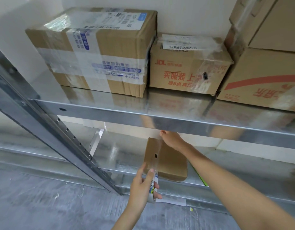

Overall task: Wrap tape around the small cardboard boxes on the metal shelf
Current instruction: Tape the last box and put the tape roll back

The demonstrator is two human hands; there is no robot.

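Your left hand (143,185) grips the tape roll (154,186) near the plain brown box (170,161) on the lower shelf (120,156); your right hand (170,138) pinches the clear strip at its far edge.

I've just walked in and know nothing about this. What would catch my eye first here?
Probably the two bare arms reaching under the shiny metal shelf: the left hand grips a roll of clear tape, while the right hand rests at the far end of a small cardboard box on the lower level. Above them, bigger taped parcels crowd the upper level, one with red print.
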